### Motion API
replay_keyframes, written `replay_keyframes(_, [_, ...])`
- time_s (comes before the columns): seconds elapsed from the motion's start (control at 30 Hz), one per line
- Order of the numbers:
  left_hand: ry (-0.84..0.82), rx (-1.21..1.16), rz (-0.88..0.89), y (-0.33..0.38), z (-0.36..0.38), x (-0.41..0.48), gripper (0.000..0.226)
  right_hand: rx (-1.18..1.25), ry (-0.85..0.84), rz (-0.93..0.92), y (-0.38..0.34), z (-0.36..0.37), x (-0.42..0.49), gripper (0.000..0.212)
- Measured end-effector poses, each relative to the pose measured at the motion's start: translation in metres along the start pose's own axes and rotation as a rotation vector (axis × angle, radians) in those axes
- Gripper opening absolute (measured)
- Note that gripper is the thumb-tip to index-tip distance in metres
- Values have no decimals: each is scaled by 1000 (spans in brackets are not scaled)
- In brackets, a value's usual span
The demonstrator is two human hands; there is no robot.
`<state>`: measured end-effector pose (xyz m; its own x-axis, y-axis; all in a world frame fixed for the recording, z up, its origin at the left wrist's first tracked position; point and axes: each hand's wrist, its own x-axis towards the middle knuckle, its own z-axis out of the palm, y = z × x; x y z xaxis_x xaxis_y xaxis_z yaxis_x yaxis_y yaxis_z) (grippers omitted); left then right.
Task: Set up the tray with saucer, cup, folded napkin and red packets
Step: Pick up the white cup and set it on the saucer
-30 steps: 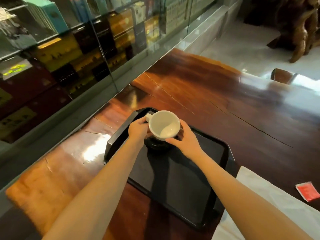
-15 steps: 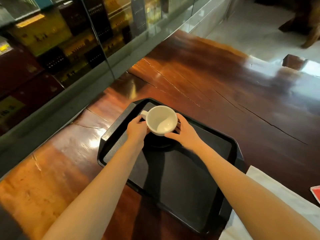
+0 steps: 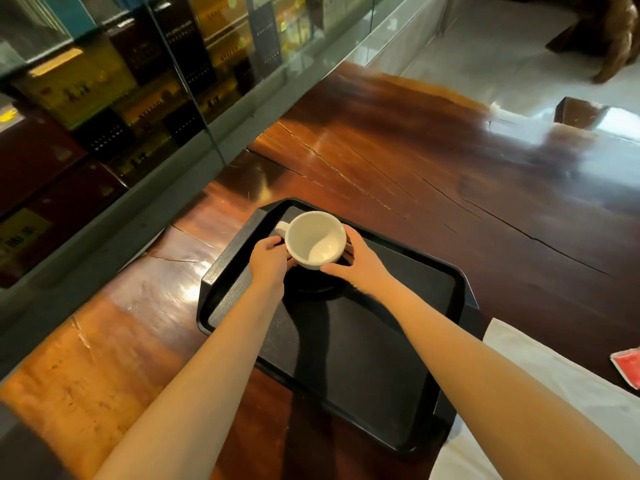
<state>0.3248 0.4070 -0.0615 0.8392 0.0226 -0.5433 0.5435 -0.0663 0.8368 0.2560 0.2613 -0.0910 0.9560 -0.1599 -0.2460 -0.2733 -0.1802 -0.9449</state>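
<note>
A black tray [image 3: 398, 358] lies on the wooden table. At its far left corner a white cup [image 3: 317, 240], empty and with its handle pointing far left, sits on a black saucer [image 3: 317, 289]. My left hand [image 3: 268, 259] grips the cup's left side and my right hand [image 3: 353, 261] grips its right side. A white napkin [image 3: 540, 372] lies unfolded on the table right of the tray, partly hidden by my right arm. A red packet [image 3: 628, 367] rests at the right edge of view, beside the napkin.
A glass display case [image 3: 138, 98] full of boxes runs along the left side of the wooden table [image 3: 415, 161]. Pale floor and a dark wooden piece [image 3: 581, 110] lie beyond the table's far end.
Both hands have stayed on the cup while it settled lower onto the saucer. The view has shifted, so the tray sits lower and the red packet shows again at the right.
</note>
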Motion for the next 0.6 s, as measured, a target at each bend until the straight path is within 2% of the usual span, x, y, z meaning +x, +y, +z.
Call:
replay_keyframes(0.07, [15,24,-6,5,-4,-9,30,-37,-8,12,-5,-2,-3,85])
replay_keyframes(0.2, [1,189,-31,17,-13,-37,22,-174,-13,164,-22,-21,-16,93])
replay_keyframes(0.33, [-257,362,-193,37,-7,-84,8,-322,-121,217,-47,-68,-50,80])
replay_keyframes(0.43, [-399,496,-150,49,13,-118,10,-465,-208,267,-68,-112,-87,74])
replay_keyframes(0.6, [-532,657,-35,68,68,-175,22,-589,-140,326,-94,-178,-164,70])
